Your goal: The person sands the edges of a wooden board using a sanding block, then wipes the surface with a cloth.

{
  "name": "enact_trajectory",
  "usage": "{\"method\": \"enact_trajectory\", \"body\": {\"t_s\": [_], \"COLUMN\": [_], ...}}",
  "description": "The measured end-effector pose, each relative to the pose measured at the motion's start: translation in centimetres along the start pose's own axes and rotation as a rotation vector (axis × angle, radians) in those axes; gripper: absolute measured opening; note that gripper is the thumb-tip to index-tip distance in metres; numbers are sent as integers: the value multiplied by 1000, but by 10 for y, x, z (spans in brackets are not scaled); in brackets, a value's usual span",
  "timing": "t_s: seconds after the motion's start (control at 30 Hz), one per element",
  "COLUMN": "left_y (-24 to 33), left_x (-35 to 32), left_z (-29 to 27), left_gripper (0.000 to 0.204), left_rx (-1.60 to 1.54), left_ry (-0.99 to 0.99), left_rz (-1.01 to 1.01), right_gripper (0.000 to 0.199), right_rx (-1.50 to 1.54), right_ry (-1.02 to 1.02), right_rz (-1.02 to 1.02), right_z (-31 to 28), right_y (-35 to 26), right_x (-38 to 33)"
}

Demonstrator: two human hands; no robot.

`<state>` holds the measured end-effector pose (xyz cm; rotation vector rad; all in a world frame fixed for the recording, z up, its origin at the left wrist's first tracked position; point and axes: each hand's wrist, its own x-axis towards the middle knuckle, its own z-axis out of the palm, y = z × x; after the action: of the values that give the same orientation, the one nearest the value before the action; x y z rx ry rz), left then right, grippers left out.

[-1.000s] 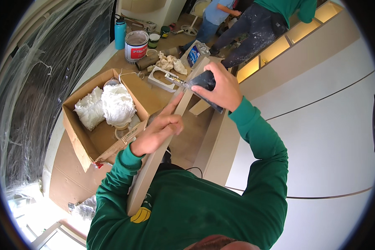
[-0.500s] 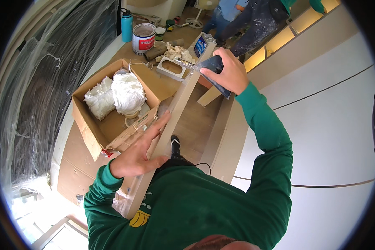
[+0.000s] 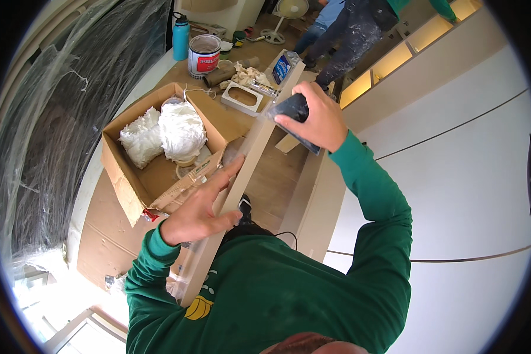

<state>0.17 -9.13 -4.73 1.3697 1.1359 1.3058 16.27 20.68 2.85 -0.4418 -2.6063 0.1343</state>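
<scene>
A long pale board (image 3: pixel 255 146) runs away from my body. My left hand (image 3: pixel 196 215) lies across its near part, fingers stretched along one side and thumb out toward the other. Farther up, my right hand (image 3: pixel 323 121) grips a dark, flat piece that looks like sandpaper (image 3: pixel 292 107), pressed against the board's upper face. The thumb is on its near side, and the other fingers are partly hidden behind it. Left of the board, close to my left fingers, stands an open cardboard box (image 3: pixel 137 200) with white bundled material (image 3: pixel 182 131) inside.
Past the box are a paint can (image 3: pixel 204 58), a blue bottle (image 3: pixel 180 36), a white rectangular frame (image 3: pixel 242 99) and crumpled paper (image 3: pixel 251 75). A blue package (image 3: pixel 282 68) sits at the board's far end. Beyond stand a fan (image 3: pixel 290 8) and a person in stained trousers (image 3: pixel 353 44).
My right hand and the dark sandpaper-like piece have moved slightly nearer and to the left along the board. My left hand has shifted only a little. The person beyond has moved.
</scene>
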Motion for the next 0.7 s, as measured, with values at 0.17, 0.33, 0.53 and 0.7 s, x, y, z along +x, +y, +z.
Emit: {"method": "enact_trajectory", "body": {"t_s": [0.17, 0.33, 0.53, 0.7], "left_y": [-5, -6, -1, 1], "left_x": [-2, -2, -1, 0], "left_z": [1, 0, 0, 0], "left_gripper": [99, 100, 101, 99], "left_rx": [-41, -17, -2, 25], "left_ry": [16, 15, 11, 19], "left_rz": [7, 5, -21, -12], "right_gripper": [61, 62, 59, 59], "right_rx": [-10, -1, -19, -33], "right_ry": [-1, -33, -10, 1], "right_rz": [-5, 7, -48, -43], "right_z": [1, 0, -4, -3], "right_y": [4, -3, -11, -8], "right_x": [6, 4, 0, 4]}}
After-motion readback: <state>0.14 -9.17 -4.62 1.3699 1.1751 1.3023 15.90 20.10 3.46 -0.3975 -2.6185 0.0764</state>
